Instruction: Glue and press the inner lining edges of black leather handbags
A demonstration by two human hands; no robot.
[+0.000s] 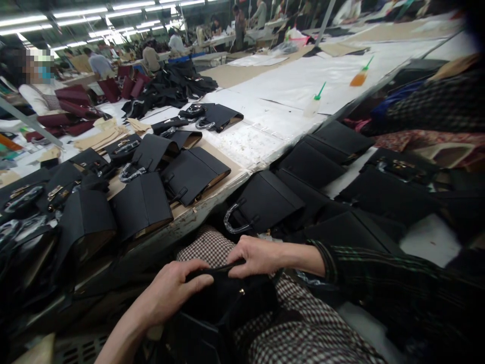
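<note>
A black handbag [227,298] rests on my lap over checked cloth, its opening turned up toward me. My left hand [172,285] grips the left part of its upper edge, thumb on the near side. At the right part of the same edge, my right hand [253,257] pinches the rim between thumb and fingers. A small gold-coloured metal piece [241,291] shows on the dark material below my right hand. The bag's lower part is dark and hard to make out.
Black handbags [197,174] with plastic-wrapped handles cover the table's near left. More black bags [269,199] are stacked to my right. Two glue bottles [359,76] with green nozzles stand on the white tabletop [280,91]. Maroon pieces [76,103] lie near a person at the far left.
</note>
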